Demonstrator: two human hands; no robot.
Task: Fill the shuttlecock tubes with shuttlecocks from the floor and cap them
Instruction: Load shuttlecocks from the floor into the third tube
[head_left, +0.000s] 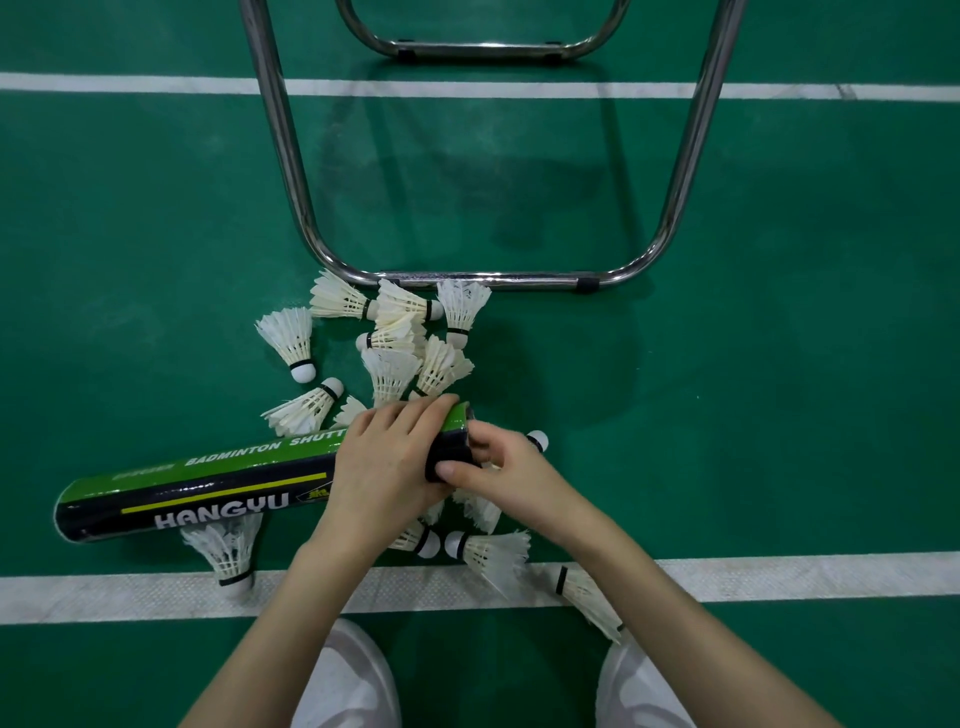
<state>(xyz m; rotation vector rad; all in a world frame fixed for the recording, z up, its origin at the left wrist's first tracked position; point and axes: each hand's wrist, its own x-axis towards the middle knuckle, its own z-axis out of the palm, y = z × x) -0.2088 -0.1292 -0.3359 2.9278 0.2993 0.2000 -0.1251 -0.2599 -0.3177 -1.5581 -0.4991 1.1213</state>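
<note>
Tube (208, 483) lies sideways, long axis left-right. Left hand (387, 462) wraps its right end; right hand (498, 467) pinches the cap (448, 454) there, so right's nearer.

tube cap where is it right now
In the head view, low centre: the black cap sits at the right end of the tube, pinched by the right hand.

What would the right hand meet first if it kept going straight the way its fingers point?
The right hand points left at the black cap on the green tube's end; it already touches it. Beyond lies the left hand.
</note>
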